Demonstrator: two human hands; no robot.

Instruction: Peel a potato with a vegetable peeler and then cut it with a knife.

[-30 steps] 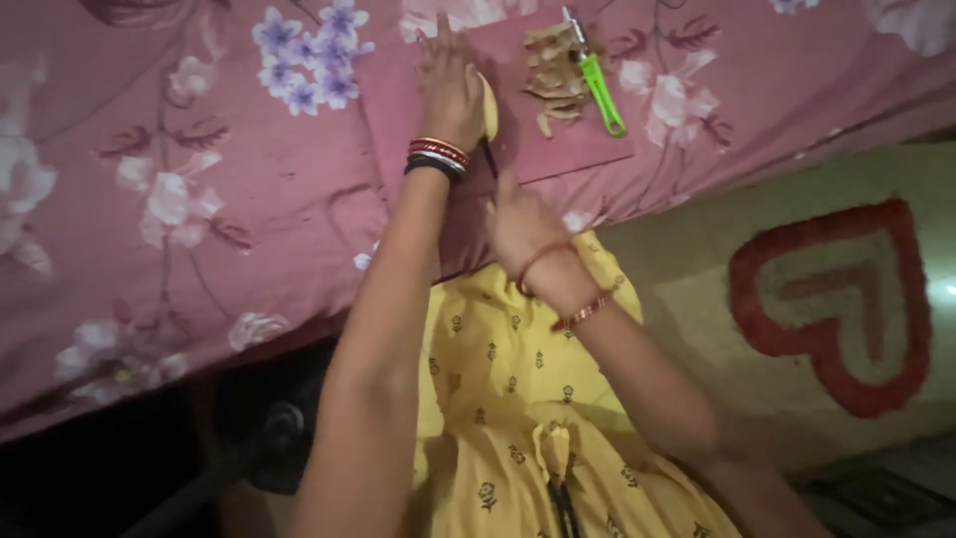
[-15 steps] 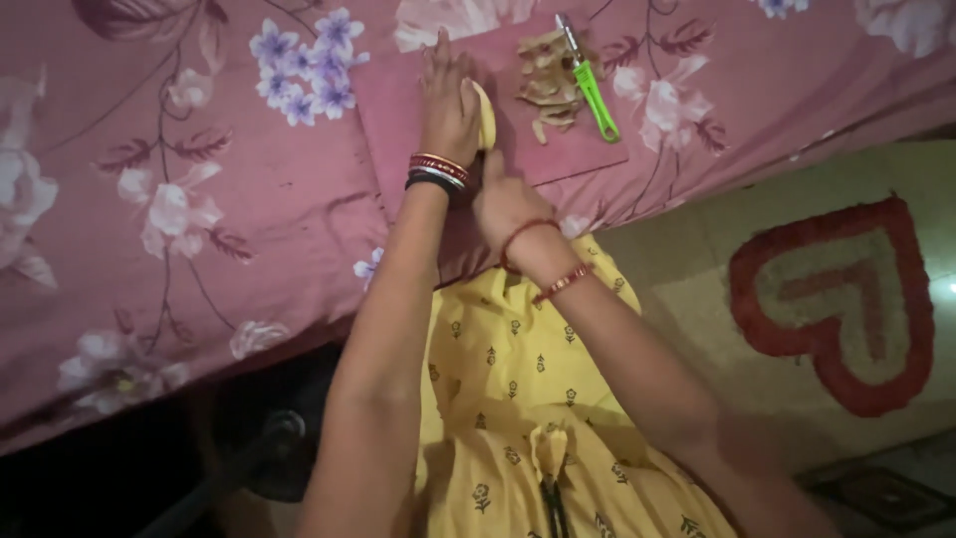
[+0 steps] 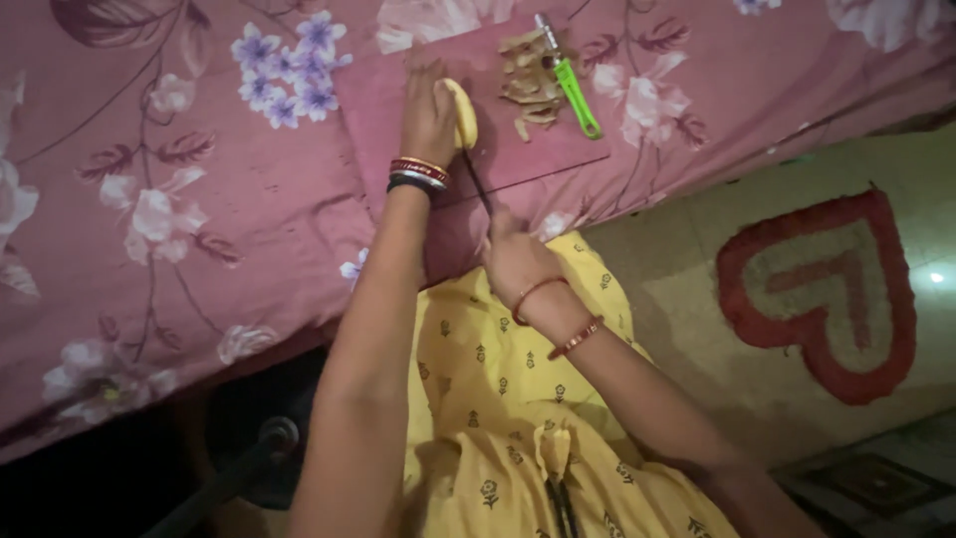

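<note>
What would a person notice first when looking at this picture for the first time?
First the two bare arms reaching up the middle: the left hand presses a pale peeled potato onto a pink cutting board, and the right hand holds a knife pointing at it. Next, the green peeler beside a heap of peels, and the red heart rug at right.

One peeled potato (image 3: 462, 112), one knife (image 3: 477, 183), one green-handled peeler (image 3: 568, 80), one pink cutting board (image 3: 538, 149), one heap of peelings (image 3: 528, 82) (too jumbled to count singly), one heart-patterned floor mat (image 3: 827, 289), two hands: left hand (image 3: 428, 105), right hand (image 3: 513, 257).
</note>
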